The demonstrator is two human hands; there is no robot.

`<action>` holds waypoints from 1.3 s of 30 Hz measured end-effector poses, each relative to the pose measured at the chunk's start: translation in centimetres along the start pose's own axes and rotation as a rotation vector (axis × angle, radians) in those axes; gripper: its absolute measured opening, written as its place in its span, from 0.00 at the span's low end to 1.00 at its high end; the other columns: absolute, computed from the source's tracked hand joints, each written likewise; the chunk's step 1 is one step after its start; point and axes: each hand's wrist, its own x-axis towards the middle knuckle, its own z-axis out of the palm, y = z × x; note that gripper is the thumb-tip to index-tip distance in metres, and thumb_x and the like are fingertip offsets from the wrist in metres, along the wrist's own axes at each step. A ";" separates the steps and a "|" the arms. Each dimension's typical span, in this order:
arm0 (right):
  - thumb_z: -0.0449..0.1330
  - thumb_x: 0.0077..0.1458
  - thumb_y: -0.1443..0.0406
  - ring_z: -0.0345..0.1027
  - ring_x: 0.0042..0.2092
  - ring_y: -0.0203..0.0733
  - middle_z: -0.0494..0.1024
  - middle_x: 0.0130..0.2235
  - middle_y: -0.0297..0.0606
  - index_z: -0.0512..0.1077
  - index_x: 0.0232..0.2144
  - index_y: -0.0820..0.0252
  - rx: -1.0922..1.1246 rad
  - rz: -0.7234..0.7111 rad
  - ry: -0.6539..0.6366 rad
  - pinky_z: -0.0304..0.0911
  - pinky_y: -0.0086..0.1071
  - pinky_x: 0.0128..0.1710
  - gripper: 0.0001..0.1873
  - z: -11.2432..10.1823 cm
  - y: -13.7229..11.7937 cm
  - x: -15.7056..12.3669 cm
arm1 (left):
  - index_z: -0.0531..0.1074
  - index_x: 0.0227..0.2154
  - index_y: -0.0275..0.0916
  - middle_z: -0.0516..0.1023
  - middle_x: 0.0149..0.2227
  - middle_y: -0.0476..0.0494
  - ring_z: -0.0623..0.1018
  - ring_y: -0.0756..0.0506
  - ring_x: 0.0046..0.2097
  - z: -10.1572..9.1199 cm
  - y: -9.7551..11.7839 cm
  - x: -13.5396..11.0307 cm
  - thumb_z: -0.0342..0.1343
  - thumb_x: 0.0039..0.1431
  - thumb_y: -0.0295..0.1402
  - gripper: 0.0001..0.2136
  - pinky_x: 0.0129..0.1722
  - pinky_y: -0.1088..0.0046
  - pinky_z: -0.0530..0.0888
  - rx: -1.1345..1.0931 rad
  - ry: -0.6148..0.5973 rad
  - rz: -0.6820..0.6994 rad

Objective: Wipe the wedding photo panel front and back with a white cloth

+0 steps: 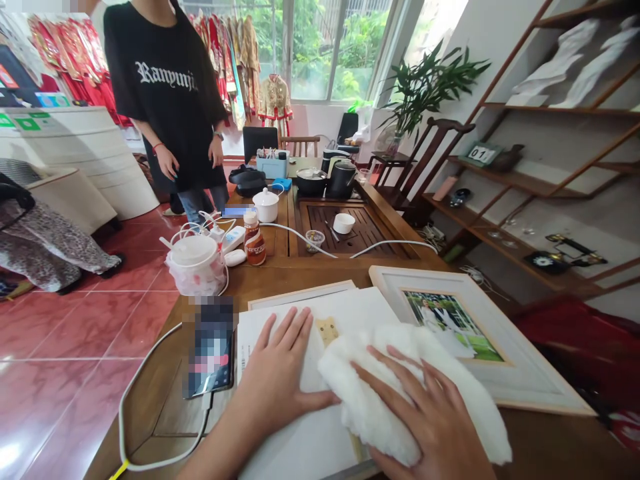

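Observation:
My left hand [277, 377] lies flat with fingers spread on a white board [300, 440] that rests on the wooden table [280, 273]. My right hand [430, 417] presses flat, fingers stretched, on a fluffy white cloth [370, 400] spread over the board's right part. A small tan tab [327, 330] shows on the board between my hands. To the right lies a light wooden photo frame [525, 383] holding a picture of a couple, touching the cloth's edge.
A phone [210, 347] on a white cable lies left of the board. Farther along the table are a wrapped white pot [195, 263], a brown bottle [254, 239], a white teapot [266, 205], a tea tray [360, 233] and kettles. A person in a black T-shirt [167, 93] stands beyond. Shelves line the right wall.

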 end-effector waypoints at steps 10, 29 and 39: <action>0.59 0.50 0.51 0.57 0.59 0.56 0.64 0.60 0.37 0.58 0.61 0.44 0.075 0.086 0.007 0.50 0.51 0.55 0.36 1.9 0.5 5.1 | 0.52 0.64 0.39 0.48 0.68 0.43 0.47 0.37 0.68 -0.1 0.2 -0.3 0.45 0.53 0.65 0.44 0.66 0.50 0.45 -0.039 0.002 0.002; 0.60 0.48 0.51 0.57 0.58 0.59 0.61 0.63 0.35 0.59 0.62 0.47 0.000 0.013 0.003 0.49 0.49 0.54 0.39 0.3 0.0 0.6 | 0.41 0.67 0.40 0.43 0.69 0.43 0.47 0.38 0.68 0.0 -0.1 -0.1 0.47 0.53 0.63 0.47 0.66 0.52 0.45 -0.002 0.001 0.013; 0.59 0.50 0.53 0.57 0.58 0.58 0.63 0.61 0.37 0.59 0.61 0.44 0.048 0.122 0.028 0.50 0.52 0.54 0.36 2.1 0.1 4.9 | 0.59 0.60 0.40 0.48 0.69 0.43 0.48 0.37 0.68 -0.2 0.4 -0.2 0.46 0.53 0.64 0.40 0.66 0.51 0.47 -0.001 0.025 0.004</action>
